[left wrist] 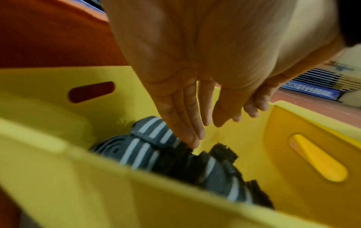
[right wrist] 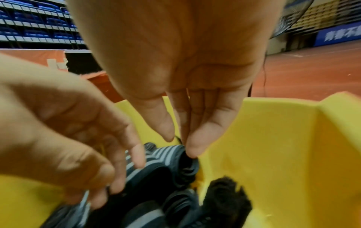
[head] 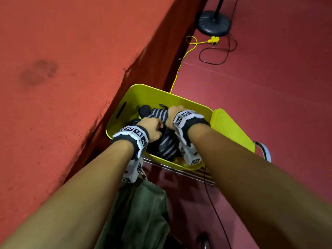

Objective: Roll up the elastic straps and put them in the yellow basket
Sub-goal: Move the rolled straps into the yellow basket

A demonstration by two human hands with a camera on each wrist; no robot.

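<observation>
Fingers (left wrist: 187, 129) of the left hand (head: 152, 129) are reaching down nearly straight into the yellow basket (head: 179, 101), tips touching the rolled elastic straps (left wrist: 148, 148) lying just below them. Those of the right hand (head: 173, 114) are also pointing down, close together, thumb and fingertips (right wrist: 193, 148) seeming to be touching the edge of one striped roll (right wrist: 171, 152) without closing round it, though blur is making this uncertain. More rolls are lying beneath both hands.
</observation>
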